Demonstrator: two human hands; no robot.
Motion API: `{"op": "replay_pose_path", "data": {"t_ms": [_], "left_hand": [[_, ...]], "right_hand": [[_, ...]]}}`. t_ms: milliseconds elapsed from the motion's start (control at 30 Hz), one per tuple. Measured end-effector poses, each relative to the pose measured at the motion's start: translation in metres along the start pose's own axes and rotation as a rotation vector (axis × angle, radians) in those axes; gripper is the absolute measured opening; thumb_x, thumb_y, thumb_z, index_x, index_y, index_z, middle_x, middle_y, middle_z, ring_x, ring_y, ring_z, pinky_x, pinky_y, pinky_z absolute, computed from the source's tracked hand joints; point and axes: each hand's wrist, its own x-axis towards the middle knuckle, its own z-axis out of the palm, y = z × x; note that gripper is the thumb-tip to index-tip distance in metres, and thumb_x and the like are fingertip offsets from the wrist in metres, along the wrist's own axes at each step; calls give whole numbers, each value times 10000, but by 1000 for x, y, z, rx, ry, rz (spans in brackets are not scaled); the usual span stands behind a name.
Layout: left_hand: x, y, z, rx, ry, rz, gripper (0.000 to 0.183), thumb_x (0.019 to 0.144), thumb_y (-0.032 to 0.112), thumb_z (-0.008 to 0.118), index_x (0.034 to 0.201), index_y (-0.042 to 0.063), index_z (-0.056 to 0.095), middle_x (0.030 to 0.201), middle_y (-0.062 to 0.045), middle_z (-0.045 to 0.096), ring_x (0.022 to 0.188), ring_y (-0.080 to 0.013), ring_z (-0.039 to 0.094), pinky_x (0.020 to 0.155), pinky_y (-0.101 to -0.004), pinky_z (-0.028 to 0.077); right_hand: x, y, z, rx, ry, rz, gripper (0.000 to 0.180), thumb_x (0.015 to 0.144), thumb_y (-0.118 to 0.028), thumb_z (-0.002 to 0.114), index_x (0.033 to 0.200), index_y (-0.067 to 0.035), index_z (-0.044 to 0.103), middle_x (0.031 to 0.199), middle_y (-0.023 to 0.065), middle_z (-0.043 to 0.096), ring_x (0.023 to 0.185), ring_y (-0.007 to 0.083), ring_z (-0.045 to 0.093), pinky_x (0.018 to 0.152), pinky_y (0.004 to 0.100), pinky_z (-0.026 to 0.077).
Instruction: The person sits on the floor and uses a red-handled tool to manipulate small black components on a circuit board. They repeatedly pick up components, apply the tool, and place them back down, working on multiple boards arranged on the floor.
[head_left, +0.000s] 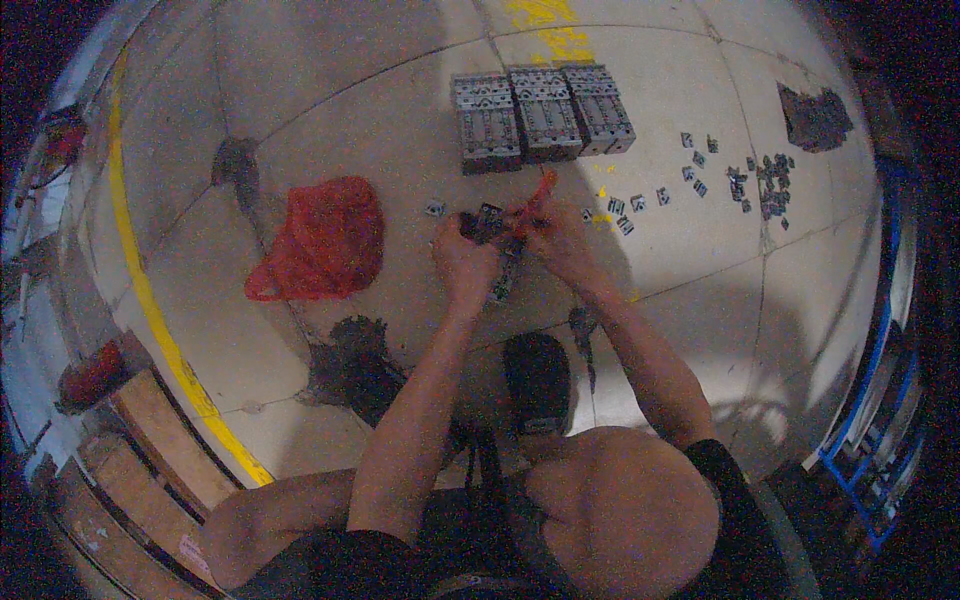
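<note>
My left hand (466, 255) grips a small dark metal part (489, 216) over the concrete floor. Close at its right, my right hand (555, 236) holds a red-handled tool (541, 193), whose kind I cannot tell. Below and between the hands shows another small metallic piece (501, 283); whether it is held or lies on the floor is unclear. One small square metal piece (435, 208) rests on the floor just left of my left hand. Beyond the hands stand three metal blocks (487, 124) side by side, with rows of holes or fittings on top.
A red cloth or bag (330, 240) lies at the left. Small metal pieces (637, 203) are scattered at the right, near a denser cluster (776, 187) and a dark stack (816, 116). Wooden pallet boards (176, 435) are lower left, a blue metal frame (847, 472) lower right.
</note>
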Motion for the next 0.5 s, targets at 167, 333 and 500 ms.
{"op": "replay_pose_path", "data": {"t_ms": [167,333,500], "left_hand": [[4,-5,3,5,8,27,497,663,266,945,967,-22,680,995,-192,689,938,-374,662,814,-471,519],[5,-1,0,-31,-7,12,509,643,261,957,969,-11,675,973,-178,688,917,-368,654,802,-464,522],[3,20,-11,31,-30,-18,524,624,257,971,977,-3,684,976,-173,702,932,-352,676,826,-452,534]], "right_hand": [[4,-11,-16,55,-149,111,194,912,-142,735,1047,-3,745,984,140,766,919,266,739,803,376,569],[10,-35,-74,-502,-29,-129,376,867,-188,780,1211,-65,691,1193,143,719,1120,364,684,970,415,553],[33,-65,-91,-623,-127,-683,468,828,-194,802,1269,-129,661,1247,142,691,1150,385,671,1005,468,542]]}}
